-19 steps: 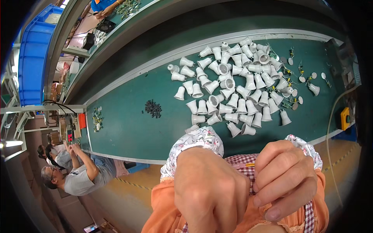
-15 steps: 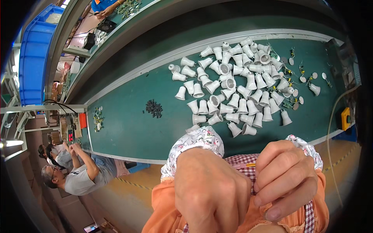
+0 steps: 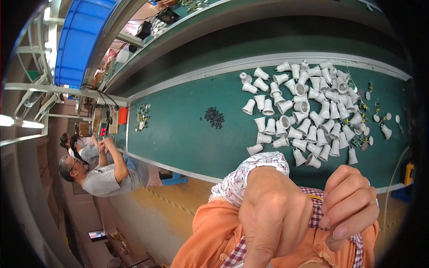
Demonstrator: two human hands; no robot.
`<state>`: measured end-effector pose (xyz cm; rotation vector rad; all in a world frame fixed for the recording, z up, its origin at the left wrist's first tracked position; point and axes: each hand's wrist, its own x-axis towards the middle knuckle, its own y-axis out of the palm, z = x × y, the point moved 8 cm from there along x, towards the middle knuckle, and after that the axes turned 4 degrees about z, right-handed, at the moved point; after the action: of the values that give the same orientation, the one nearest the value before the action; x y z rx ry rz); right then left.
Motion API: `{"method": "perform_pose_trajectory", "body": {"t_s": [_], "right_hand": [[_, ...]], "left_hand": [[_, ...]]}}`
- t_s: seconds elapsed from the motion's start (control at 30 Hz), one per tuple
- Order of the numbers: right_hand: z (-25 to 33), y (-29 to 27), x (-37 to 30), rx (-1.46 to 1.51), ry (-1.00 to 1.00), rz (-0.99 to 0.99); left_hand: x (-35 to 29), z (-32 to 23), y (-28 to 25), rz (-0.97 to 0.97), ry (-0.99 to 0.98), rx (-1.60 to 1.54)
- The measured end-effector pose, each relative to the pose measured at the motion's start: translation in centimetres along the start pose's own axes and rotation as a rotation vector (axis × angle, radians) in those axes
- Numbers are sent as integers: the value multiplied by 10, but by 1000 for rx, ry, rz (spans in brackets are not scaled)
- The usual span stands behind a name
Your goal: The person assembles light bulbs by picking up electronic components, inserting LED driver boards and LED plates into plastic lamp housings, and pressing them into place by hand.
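My left hand point(image 3: 273, 210) is bent over close to my chest, its back up and its fingers curled down out of sight. Beside it, my right hand point(image 3: 351, 203) is closed with its fingers bent inward. Whatever either hand holds is hidden behind the fingers. Beyond the hands, many white plastic lamp housings point(image 3: 313, 117), bell-shaped, lie heaped on the green workbench point(image 3: 178, 134). Small circuit boards with wires and pale round discs point(image 3: 376, 118) lie at the heap's right side.
A pile of small black parts point(image 3: 214, 118) lies mid-bench. More wired boards point(image 3: 142, 117) sit at the left end, near a red box point(image 3: 123, 115). A yellow object point(image 3: 409, 173) is at the right edge. Blue bins point(image 3: 82, 40) stand upper left; a co-worker in grey point(image 3: 105, 176) sits along the bench.
My view has swung left, so the bench and its contents appear farther right. Both hands stay close together before my chest, fingers still curled.
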<state>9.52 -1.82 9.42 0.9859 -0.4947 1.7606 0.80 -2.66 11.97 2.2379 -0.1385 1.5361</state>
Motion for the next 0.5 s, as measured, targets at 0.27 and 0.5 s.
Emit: {"method": "perform_pose_trajectory", "body": {"t_s": [0.27,0.5], "right_hand": [[-25,3,0,-126,73,213],[-73,33,-1,-463,408,384]], "left_hand": [[-52,-38,-36,-315,-55,195],[-128,-60,-29,-956,-407,560]]}}
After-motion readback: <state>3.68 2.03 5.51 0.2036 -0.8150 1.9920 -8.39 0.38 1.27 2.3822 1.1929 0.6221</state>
